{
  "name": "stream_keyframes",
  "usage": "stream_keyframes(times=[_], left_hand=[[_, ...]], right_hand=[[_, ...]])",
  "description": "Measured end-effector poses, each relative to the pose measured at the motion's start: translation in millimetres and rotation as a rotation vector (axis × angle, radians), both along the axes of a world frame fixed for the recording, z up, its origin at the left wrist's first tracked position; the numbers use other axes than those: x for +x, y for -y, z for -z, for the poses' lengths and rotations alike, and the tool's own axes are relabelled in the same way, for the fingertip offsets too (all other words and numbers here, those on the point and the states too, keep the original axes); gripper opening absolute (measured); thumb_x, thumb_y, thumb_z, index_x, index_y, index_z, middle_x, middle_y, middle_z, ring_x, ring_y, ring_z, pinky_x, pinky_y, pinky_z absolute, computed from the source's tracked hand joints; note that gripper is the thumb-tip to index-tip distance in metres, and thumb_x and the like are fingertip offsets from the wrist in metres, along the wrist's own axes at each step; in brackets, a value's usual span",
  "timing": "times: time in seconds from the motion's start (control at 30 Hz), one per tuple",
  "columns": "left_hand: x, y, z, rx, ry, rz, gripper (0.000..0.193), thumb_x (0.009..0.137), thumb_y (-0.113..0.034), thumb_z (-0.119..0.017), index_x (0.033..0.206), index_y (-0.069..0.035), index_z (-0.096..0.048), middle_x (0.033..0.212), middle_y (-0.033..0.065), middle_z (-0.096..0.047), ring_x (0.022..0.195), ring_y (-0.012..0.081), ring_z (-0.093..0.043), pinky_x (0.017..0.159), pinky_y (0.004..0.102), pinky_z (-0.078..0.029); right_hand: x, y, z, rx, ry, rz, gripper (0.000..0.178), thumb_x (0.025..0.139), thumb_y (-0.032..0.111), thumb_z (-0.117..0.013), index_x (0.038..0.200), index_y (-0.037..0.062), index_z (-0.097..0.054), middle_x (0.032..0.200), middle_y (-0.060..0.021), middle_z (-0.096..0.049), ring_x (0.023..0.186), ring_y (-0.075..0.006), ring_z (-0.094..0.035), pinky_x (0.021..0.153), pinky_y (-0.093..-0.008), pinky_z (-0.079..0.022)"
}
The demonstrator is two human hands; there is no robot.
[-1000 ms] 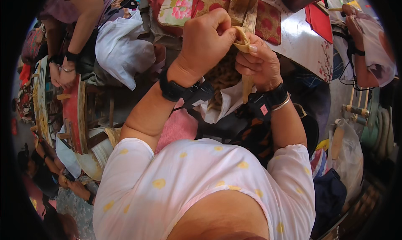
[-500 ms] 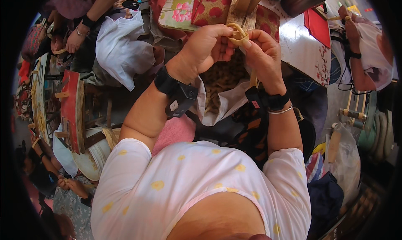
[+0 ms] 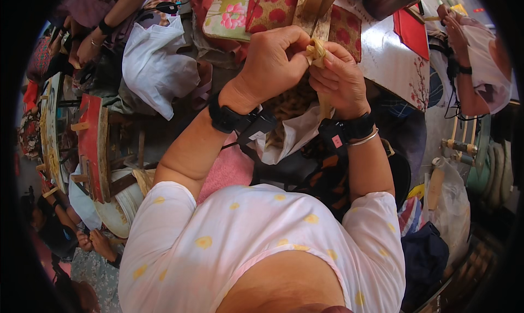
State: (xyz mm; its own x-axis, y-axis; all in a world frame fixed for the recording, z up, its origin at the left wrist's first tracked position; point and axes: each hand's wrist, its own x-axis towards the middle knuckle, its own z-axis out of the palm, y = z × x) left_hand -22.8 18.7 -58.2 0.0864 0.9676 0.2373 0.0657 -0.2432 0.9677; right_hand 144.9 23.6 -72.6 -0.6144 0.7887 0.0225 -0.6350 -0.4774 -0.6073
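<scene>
Both hands meet at upper centre of the frame: the left hand curls over and pinches the top of a pale tan strip, and the right hand pinches it from the other side, fingers pressed together around it. Most of the strip is hidden inside the two grips; only a crumpled knob shows between the thumbs, and a narrow tail hangs below the right palm, so its long axis seems to run up and down the frame. What it is made of is hard to tell. Compared with half a second ago, the hands sit slightly lower and closer together, with less of the strip exposed. Each wrist wears a black band. Just below the hands lies an open white bag holding brownish material. Floral cushions sit above, a white plastic bag at upper left, and another person's arm at upper right.
</scene>
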Motion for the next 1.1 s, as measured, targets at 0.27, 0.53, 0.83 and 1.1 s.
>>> stream_keyframes(times=[0.27,0.53,0.83,1.1], left_hand=[[-17,-10,-4,-0.062,-0.249,0.232,0.016,0.083,-0.016,-0.064,0.078,-0.002,-0.059,0.063,-0.0011,-0.055,0.05,0.0023,-0.047,0.044,0.0173,-0.036],[-34,-1,-23,-0.574,0.763,0.584,0.024,0.088,-0.016,-0.056,0.068,-0.004,-0.056,0.051,-0.0019,-0.04,0.041,0.0074,-0.04,0.038,0.0222,-0.034],[-25,-9,-10,0.385,-0.427,0.161,0.015,0.085,-0.019,-0.058,0.084,-0.004,-0.057,0.07,0.0024,-0.055,0.069,0.0081,-0.054,0.06,0.0212,-0.04],[-27,-30,-5,0.179,-0.612,0.307,0.014,0.082,-0.018,-0.058,0.087,-0.004,-0.059,0.057,0.0071,-0.053,0.051,0.0146,-0.05,0.051,0.0298,-0.041]], right_hand=[[-9,5,-11,0.134,0.333,0.181,0.013,0.089,0.013,-0.055,0.097,0.0033,-0.057,0.063,0.0057,-0.045,0.046,-0.0011,-0.033,0.043,-0.017,-0.029],[29,0,-35,0.529,0.636,0.363,0.013,0.084,0.012,-0.061,0.082,-0.0009,-0.063,0.063,0.0045,-0.052,0.054,-0.0009,-0.041,0.048,-0.0166,-0.028],[16,2,-22,0.614,0.861,0.348,0.009,0.083,0.007,-0.062,0.083,-0.0018,-0.064,0.062,0.0056,-0.052,0.055,-0.0013,-0.042,0.047,-0.0187,-0.031],[24,-22,-28,0.861,1.176,0.358,0.01,0.079,0.008,-0.064,0.081,-0.0022,-0.063,0.055,-0.0047,-0.053,0.049,-0.0083,-0.046,0.046,-0.0243,-0.036]])
